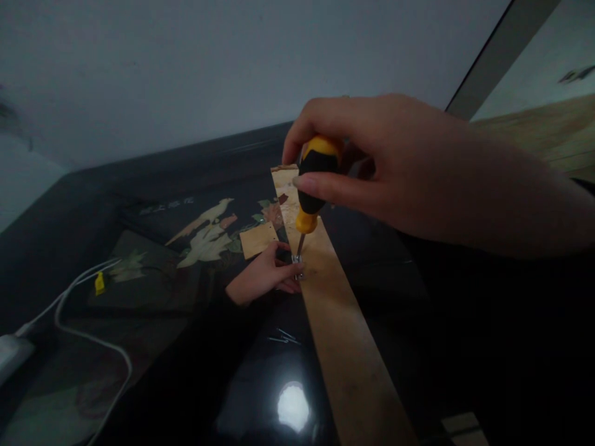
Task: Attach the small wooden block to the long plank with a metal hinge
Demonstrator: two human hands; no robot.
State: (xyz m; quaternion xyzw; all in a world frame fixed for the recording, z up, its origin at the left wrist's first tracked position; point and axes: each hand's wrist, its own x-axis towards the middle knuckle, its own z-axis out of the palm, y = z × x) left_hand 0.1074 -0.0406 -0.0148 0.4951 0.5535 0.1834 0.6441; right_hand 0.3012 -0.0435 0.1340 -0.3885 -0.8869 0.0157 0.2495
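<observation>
Two hands at work: my right hand grips the screwdriver upright, while my left hand pinches the metal bracket on the wooden strip. Driving the screw; next, steady downward turning, I judge.

Right hand grips yellow-black screwdriver, upright, tip on small metal bracket at edge of wooden strip; left hand pinches bracket; loose screws nearby on glossy black table; white cable at left

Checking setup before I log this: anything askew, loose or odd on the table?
Mostly tidy. A few small screws or nails lie loose on the glossy black table beside the wooden strip, and a white cable snakes across the left side. No visible damage.
</observation>
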